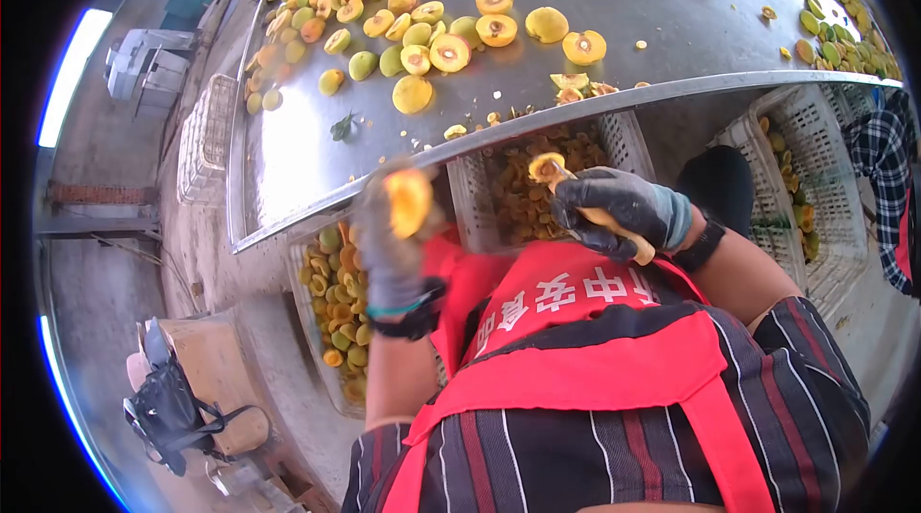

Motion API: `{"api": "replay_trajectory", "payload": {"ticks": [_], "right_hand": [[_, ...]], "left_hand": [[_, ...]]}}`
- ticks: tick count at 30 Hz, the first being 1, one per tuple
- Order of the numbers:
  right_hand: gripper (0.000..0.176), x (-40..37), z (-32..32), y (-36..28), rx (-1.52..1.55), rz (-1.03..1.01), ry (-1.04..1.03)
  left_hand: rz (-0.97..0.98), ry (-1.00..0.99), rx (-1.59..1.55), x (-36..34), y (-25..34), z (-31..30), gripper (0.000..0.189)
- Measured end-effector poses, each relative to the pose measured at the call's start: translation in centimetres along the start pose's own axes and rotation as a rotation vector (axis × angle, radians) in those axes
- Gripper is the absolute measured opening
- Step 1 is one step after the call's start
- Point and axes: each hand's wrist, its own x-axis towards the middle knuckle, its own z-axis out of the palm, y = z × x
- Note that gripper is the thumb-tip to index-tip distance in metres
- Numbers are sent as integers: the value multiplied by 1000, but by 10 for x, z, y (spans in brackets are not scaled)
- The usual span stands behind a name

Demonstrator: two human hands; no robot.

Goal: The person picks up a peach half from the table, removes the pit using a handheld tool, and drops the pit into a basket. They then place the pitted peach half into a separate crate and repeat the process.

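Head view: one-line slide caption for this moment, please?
Gloved left hand holds a fruit half; right hand grips a tool above a crate, beside a steel table.

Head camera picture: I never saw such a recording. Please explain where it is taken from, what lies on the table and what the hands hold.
No machine here: a person works by hand. The camera sits on the person's head and looks down, so the red apron below is their own. The left hand, in a grey glove, holds an orange-yellow fruit half. The right hand, in a dark glove, grips a pale-handled tool with a fruit piece at its tip. On the shiny metal table lie halved and whole yellow-green fruits. White plastic crates under its edge hold more fruit. The checked sleeve at right is another person's.
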Motion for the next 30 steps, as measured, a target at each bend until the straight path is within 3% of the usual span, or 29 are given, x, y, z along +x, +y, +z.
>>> {"api": "replay_trajectory", "payload": {"ticks": [2,4,7,8,11,14,15,17,19,21,22,23,24,25,26,27,28,30], "right_hand": [[51,-12,1,-6,-578,36,329],[53,-17,-15,-2,-525,89,378],[54,-14,-33,2,-570,228,398],[57,-10,-39,9,-597,188,470],[64,-3,-37,10,-698,138,572],[66,-8,-25,4,-651,79,487],[66,-11,-24,4,-656,72,498],[67,-18,-23,7,-607,80,596],[66,-23,-21,7,-558,78,604],[57,-25,-19,7,-470,49,636],[57,-25,-23,9,-467,41,632],[50,-25,-28,11,-681,-143,527],[44,-24,-32,14,-887,-325,413],[44,-22,-20,7,-882,-326,409],[40,-18,2,-9,-747,-155,443],[36,-12,17,-18,-613,15,472],[37,-5,17,-17,-668,-40,426],[38,7,35,-21,-729,-50,441]], "left_hand": [[-74,100,537,-16,34,-47,32],[-94,-72,1343,-20,42,-106,34],[29,-110,1404,3,52,-103,34],[-98,-3,1249,21,53,-81,40],[8,-123,1239,95,30,-43,58],[81,-196,1421,165,-14,-23,71],[94,-202,1413,174,-25,-18,71],[106,-400,1557,180,-36,-6,74],[5,-356,1538,175,-35,-2,71],[-71,-317,1467,157,-25,1,69],[-105,-288,1181,158,-42,-18,60],[-102,-292,1189,145,-35,-15,60],[-178,-333,521,126,-28,-15,59],[-238,-341,-151,105,-19,-12,57],[-235,-336,-147,87,-10,-3,57],[-223,-374,-382,68,-1,10,56],[-205,-411,-617,54,1,19,55],[-161,-402,-678,32,-5,32,58]]}}
